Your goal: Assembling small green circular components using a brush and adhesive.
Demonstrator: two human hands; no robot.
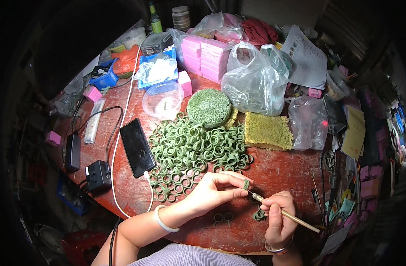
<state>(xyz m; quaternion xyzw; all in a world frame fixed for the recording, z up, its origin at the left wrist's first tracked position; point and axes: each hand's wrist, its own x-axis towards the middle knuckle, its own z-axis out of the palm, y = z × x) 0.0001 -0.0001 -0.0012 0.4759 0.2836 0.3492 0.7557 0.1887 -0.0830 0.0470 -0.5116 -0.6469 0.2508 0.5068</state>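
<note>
My left hand (215, 188), wearing a white bangle, is closed in a pinch on a small green ring (246, 184). My right hand (280, 216) grips a thin hand tool (301, 222) with a pale handle and a metal collar. Its tip points at the ring, but I cannot make out whether they touch. A few green rings (258, 215) lie beside my right fingers, and two dark green rings with stems (228, 217) rest near the front edge. Beyond my left hand spreads a heap of green rings (194, 148) on the worn red table (273, 166).
Behind the heap sit a round green textured pad (208, 107) and a yellow sponge (268, 131). To the left lie a black phone (137, 147) with a white cable and a black adapter (98, 176). Plastic bags (255, 82) and pink blocks (203, 55) crowd the back; tools line the right.
</note>
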